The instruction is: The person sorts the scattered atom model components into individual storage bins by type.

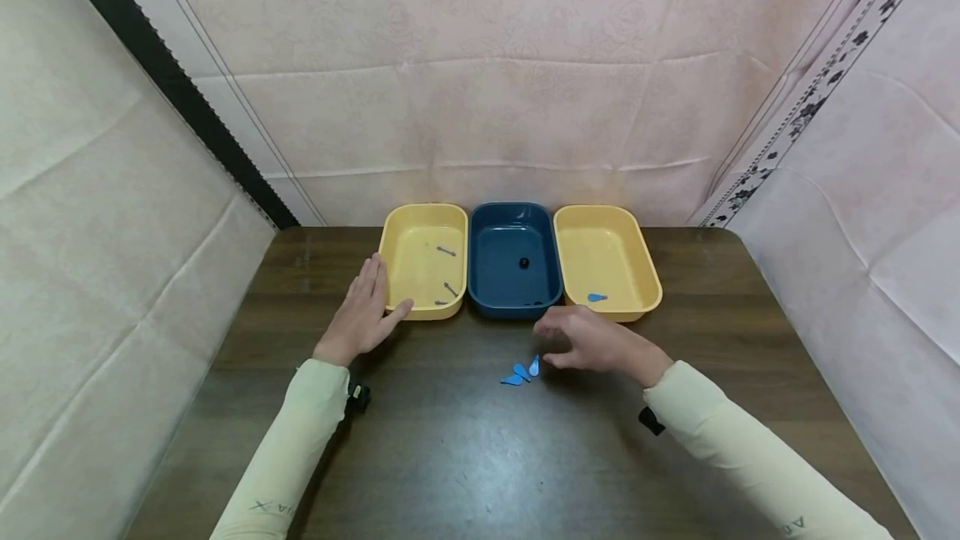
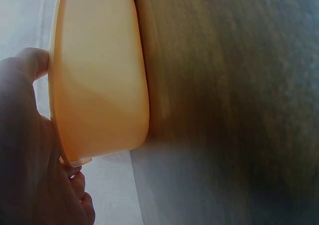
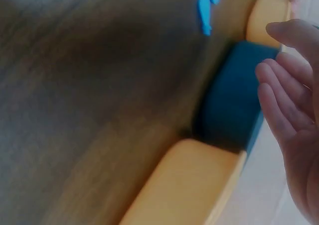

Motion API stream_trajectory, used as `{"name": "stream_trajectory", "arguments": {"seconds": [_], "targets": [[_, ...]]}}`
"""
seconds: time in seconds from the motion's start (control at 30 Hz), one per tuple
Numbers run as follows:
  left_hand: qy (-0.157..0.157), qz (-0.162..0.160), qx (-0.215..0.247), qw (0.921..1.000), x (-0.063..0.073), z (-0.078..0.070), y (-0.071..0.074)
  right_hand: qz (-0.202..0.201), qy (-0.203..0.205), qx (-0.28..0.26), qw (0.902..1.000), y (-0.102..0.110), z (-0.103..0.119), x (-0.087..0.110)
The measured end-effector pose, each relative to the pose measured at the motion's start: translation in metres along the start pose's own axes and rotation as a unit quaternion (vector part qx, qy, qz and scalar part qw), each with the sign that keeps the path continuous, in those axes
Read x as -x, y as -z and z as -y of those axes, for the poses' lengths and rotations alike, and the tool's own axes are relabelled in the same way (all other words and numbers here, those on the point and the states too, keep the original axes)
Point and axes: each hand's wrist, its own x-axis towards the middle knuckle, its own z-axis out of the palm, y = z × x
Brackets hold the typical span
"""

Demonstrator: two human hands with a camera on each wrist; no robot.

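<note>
My left hand [image 1: 362, 312] rests against the left yellow tray [image 1: 411, 261], fingers straight along its side and thumb at the near rim. In the left wrist view the thumb [image 2: 36, 63] touches that rim. Over the table, just in front of the dark blue tray [image 1: 498, 244], hovers my right hand [image 1: 592, 344], its fingers loosely bent around nothing. Beside its fingertips lie 3 small blue teardrop-shaped pieces [image 1: 521, 372], also seen in the right wrist view as blue pieces [image 3: 204, 13]. Another blue piece [image 1: 596, 297] is in the right yellow tray [image 1: 600, 248].
Several thin greyish-purple pieces [image 1: 446, 251] lie in the left tray. A round black piece [image 1: 524, 262] and small dark bits sit in the dark blue tray. The three trays stand side by side at the back of the brown table [image 1: 465, 457], before a cloth wall [image 1: 480, 123].
</note>
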Motion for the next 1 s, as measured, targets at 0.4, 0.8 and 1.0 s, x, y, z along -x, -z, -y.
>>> {"name": "stream_trajectory", "arguments": {"seconds": [0.4,0.8,1.0], "targets": [[0.003,0.007,0.002,1.0,0.001,-0.001,0.001,0.049,-0.023,-0.002,0.9986,-0.027,-0.013,-0.009],[0.005,0.007,0.002,1.0,0.001,-0.001,0.001,0.064,-0.002,0.004,0.998,-0.039,-0.017,-0.016],[0.006,0.007,0.004,1.0,0.002,-0.001,0.001,0.068,-0.015,0.001,0.9976,-0.039,-0.017,-0.015]]}}
